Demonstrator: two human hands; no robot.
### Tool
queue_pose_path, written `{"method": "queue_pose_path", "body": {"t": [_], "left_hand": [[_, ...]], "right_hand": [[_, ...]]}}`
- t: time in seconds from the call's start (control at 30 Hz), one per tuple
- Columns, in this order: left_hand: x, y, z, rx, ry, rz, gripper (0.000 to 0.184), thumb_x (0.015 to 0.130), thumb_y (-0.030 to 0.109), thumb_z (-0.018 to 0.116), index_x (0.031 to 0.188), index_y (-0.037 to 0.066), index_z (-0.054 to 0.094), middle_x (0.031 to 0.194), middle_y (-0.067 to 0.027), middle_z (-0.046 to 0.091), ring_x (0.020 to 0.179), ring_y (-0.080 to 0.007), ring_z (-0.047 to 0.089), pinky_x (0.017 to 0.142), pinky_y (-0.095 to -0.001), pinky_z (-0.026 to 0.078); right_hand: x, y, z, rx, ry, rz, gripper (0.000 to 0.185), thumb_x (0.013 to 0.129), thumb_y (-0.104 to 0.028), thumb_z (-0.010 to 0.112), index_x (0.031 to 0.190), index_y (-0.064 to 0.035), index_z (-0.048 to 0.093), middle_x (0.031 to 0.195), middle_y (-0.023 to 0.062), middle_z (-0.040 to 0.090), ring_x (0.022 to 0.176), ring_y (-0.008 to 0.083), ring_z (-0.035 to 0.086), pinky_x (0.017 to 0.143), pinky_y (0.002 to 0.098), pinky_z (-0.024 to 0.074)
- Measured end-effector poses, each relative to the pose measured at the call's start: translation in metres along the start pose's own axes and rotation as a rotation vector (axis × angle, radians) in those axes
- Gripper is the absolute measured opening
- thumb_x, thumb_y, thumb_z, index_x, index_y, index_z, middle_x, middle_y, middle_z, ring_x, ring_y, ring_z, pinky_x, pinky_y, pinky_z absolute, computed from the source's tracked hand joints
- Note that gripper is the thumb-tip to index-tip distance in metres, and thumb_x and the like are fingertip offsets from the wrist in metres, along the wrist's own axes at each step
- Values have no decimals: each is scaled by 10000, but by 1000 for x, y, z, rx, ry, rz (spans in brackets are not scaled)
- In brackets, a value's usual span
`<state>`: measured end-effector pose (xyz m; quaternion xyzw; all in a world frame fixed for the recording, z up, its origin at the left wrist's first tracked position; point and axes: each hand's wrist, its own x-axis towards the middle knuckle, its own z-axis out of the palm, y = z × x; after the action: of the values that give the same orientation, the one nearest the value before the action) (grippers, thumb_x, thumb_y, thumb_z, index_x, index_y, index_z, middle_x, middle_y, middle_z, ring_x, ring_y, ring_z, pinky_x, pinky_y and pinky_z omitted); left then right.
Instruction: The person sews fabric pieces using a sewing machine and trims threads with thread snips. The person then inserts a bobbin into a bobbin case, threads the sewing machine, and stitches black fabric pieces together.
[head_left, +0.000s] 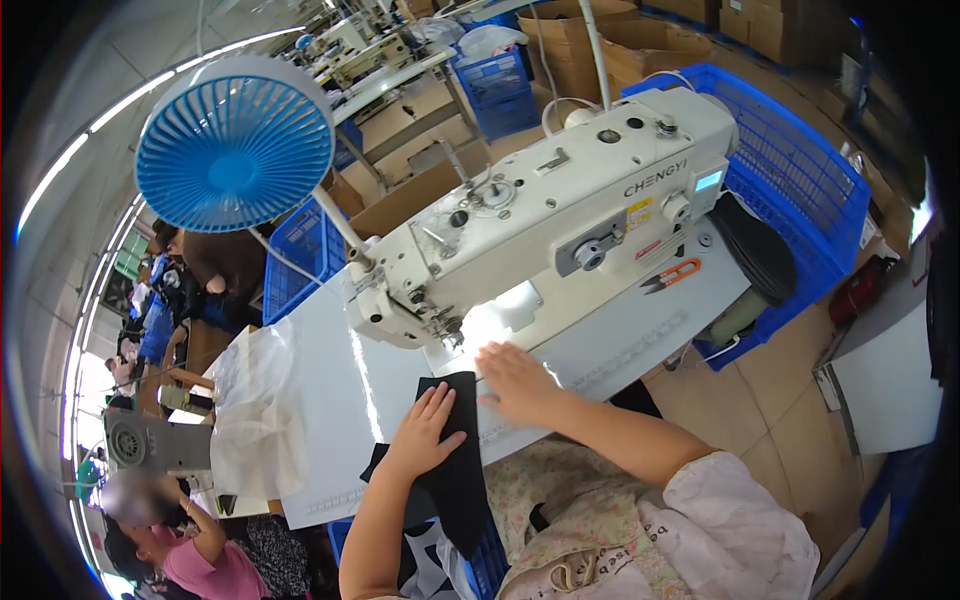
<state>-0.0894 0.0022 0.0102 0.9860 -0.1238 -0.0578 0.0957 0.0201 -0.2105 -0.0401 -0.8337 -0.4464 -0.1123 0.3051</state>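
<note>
A black fabric piece (462,490) lies over the front edge of the white sewing table, its far end close to the needle area of a white sewing machine (570,205). My left hand (425,437) rests flat on this fabric with its fingers stretched toward the machine. To its right, my right hand (522,386) lies low by the lit machine bed, fingers stretched forward and slightly blurred. Its thumb points toward the fabric edge; whether it touches cannot be made out. Glare hides part of the sewing area beside its fingertips.
Orange thread snips (672,275) lie on the table (330,420) below the machine arm. Black rounded pieces (755,250) sit at its right end, by a blue crate (800,160). A blue fan (235,155) stands at left. White sheeting (258,410) covers the left side. Other people work at left.
</note>
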Motion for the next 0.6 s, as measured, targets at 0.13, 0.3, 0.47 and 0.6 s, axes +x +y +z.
{"method": "queue_pose_path", "body": {"t": [0.13, 0.3, 0.47, 0.6], "left_hand": [[6, 3, -1, 27, 9, -89, 723, 880, 402, 622, 1453, 37, 374, 1516, -171, 350, 1400, -351, 321, 1127, -430, 301], [8, -5, 11, -45, 47, -161, 738, 872, 369, 630, 1468, 35, 349, 1532, -180, 318, 1421, -361, 274, 1146, -446, 251], [11, -5, 13, -118, 50, -169, 745, 856, 323, 644, 1460, 5, 347, 1529, -213, 305, 1418, -406, 248, 1150, -464, 228], [8, -2, 12, -120, 50, -190, 760, 858, 345, 646, 1461, -1, 339, 1521, -229, 309, 1417, -414, 247, 1150, -487, 218]], "right_hand": [[-36, 22, -34, -33, -118, 6, 614, 848, -378, 636, 1272, 47, 511, 1338, 198, 498, 1214, 336, 499, 997, 428, 427], [-67, 12, -147, 200, -980, 171, 383, 861, -397, 654, 1037, -60, 697, 892, 120, 684, 832, 268, 663, 708, 403, 513], [-110, 90, -209, 265, -110, 636, 281, 866, -348, 650, 919, -77, 700, 942, 136, 695, 846, 285, 658, 785, 396, 512], [-130, 212, -250, -548, 571, 715, 216, 766, -163, 684, 954, -61, 707, 1051, 114, 660, 1012, 337, 587, 888, 423, 489]]}}
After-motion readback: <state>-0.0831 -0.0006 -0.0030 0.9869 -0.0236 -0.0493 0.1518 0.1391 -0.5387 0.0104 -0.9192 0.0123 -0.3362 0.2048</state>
